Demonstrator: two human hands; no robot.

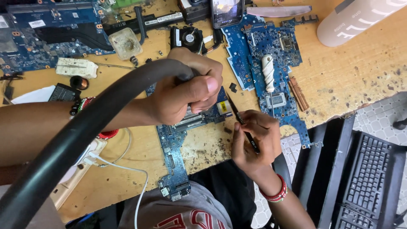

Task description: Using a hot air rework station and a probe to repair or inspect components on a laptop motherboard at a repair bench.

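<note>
My left hand (186,91) is closed around the handle of a hot-air tool whose thick black hose (85,127) sweeps down to the lower left. It hovers over a narrow blue circuit board (171,146) on the worn wooden bench. My right hand (254,140) holds thin black tweezers (242,123) like a pen, their tip pointing up-left toward the board near a small yellow-labelled part (222,107). Both wrists wear beaded bracelets.
A second blue board (271,63) with a white twisted piece lies to the right, a larger board (46,34) at upper left. A fan (188,38), a phone (227,12), a white bottle (360,19) and a white cable (127,169) lie around. A black keyboard (369,178) sits lower right.
</note>
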